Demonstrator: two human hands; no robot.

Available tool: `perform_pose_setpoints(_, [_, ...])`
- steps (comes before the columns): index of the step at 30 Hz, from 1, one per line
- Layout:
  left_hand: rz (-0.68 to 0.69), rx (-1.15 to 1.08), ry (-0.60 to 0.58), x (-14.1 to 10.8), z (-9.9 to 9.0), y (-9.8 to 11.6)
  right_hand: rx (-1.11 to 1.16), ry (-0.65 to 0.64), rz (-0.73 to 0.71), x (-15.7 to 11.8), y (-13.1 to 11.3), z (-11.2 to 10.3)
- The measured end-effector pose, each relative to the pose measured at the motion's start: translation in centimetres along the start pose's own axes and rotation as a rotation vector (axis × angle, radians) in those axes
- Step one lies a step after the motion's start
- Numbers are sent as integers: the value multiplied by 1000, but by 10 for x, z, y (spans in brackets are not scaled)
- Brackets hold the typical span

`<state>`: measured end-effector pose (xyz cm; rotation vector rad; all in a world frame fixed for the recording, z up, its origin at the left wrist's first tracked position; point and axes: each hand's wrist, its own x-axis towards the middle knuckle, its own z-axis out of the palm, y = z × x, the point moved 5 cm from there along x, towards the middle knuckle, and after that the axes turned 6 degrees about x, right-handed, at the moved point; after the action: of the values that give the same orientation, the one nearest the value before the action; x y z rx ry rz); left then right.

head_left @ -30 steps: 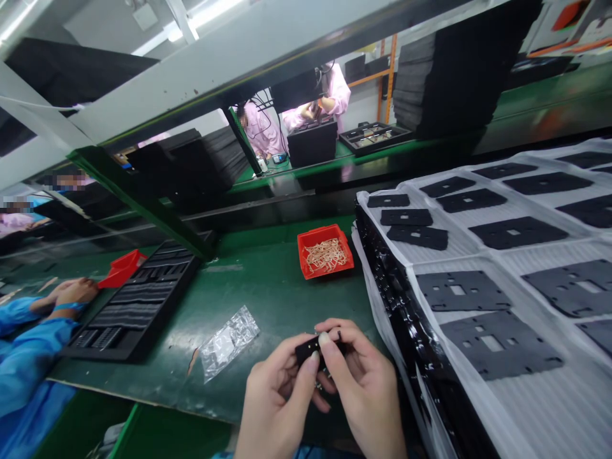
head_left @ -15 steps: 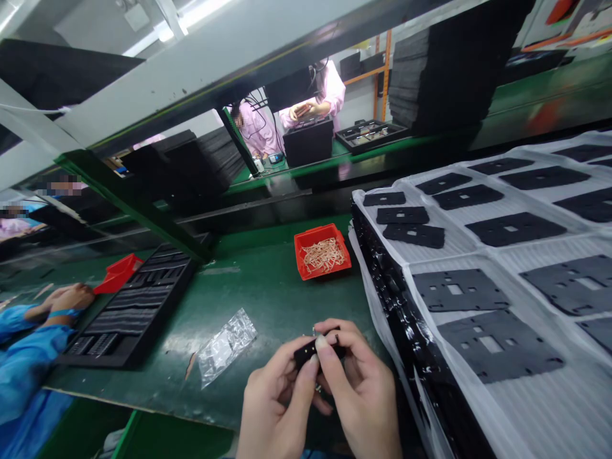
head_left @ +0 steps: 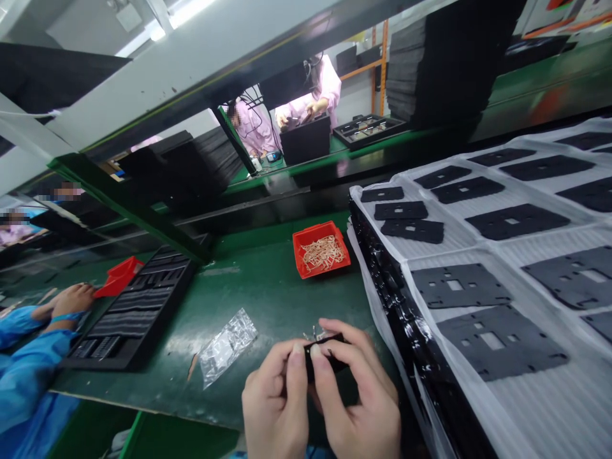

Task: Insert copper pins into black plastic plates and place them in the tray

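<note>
Both my hands hold one small black part (head_left: 338, 357) low in the middle of the view. My left hand (head_left: 277, 395) grips its left end, thumb upright on the near face. My right hand (head_left: 358, 389) has its thumb beside the left one, with fingers wrapped round the right side. Thin metallic bits stick up behind the part, too small to make out. A clear plastic bag (head_left: 228, 347) lies on the green table (head_left: 258, 287) left of my hands. Beyond them is a red bin (head_left: 321, 271) of thin beige pieces.
On the right, a white-lined tray (head_left: 530, 408) holds several flat black plates (head_left: 502, 344). A black foam tray (head_left: 131, 309) lies at left, beside a person's blue sleeves (head_left: 29, 357). A green post (head_left: 129, 207) slants down behind it. People in pink work beyond.
The black part has turned and shifted slightly right between my hands. My left thumb has moved up onto its edge, and the thumbs now stand side by side.
</note>
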<state>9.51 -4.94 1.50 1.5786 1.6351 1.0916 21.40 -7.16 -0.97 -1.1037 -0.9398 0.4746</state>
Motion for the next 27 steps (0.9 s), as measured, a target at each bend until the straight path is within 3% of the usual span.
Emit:
perform_pose_setpoints(3, [-54, -45, 11, 1, 1, 2, -117, 22, -76, 2, 1, -8])
perform_pose_setpoints(7, [-120, -170, 38, 5, -2, 9, -170, 51, -67, 7, 12, -21])
perform_pose_setpoints(13, [-179, -276, 4, 6, -1, 8, 76, -171, 37, 9, 23, -16])
perform_pose_setpoints(21, [-171, -308, -101, 3, -5, 3, 280, -133, 219, 5, 21, -16])
perform_pose_setpoints(24, [-180, -370, -152, 0, -5, 6, 269, -188, 171, 8, 17, -17])
perform_pose_setpoints(27, [-212, -373, -110, -3, -6, 7, 216, -211, 91, 10, 11, -18])
